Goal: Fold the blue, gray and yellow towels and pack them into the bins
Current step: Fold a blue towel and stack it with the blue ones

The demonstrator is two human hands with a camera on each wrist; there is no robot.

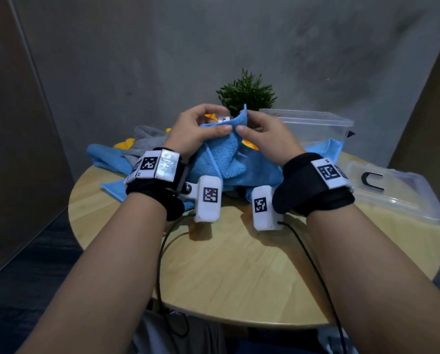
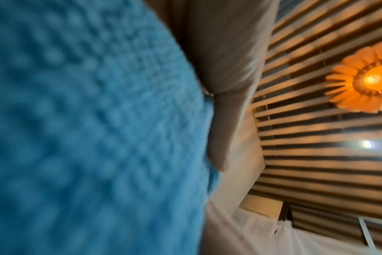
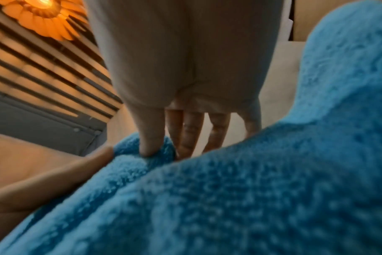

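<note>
Round wooden table [image 1: 239,264] against a grey wall; a small green plant [image 1: 247,94] stands at the far edge.

Left hand [image 1: 196,130]: raised above the table, thumb and fingers curled onto the top edge of a blue towel [image 1: 218,159]. Thumb lies flat along the hem, pointing toward the other hand. A white label [image 1: 224,119] shows just above this thumb, behind the hem.

Right hand [image 1: 264,135]: level with the left, thumb tips almost touching. It pinches the same hem, and one corner of the cloth stands up just above its fingers. In the right wrist view a finger [image 3: 152,138] presses into the blue pile [image 3: 229,198] while other fingers sit behind the cloth.

Blue towel: hangs from both grips in bunched folds, down between the wrists, lower part resting on the table. Left wrist view is mostly filled by blurred blue pile [image 2: 87,129].

Behind and left of the left grip: a gray towel [image 1: 144,141] crumpled over a second blue cloth [image 1: 104,157], with bits of yellow towel [image 1: 125,143] showing.

Right of the right grip, beyond it: a clear plastic bin [image 1: 313,129], upright, with blue fabric visible at its base. Nearer and further right: a clear lid [image 1: 397,192] flat on the table.

Wrist cameras overhead: slatted ceiling and an orange flower-shaped lamp [image 2: 364,77].
</note>
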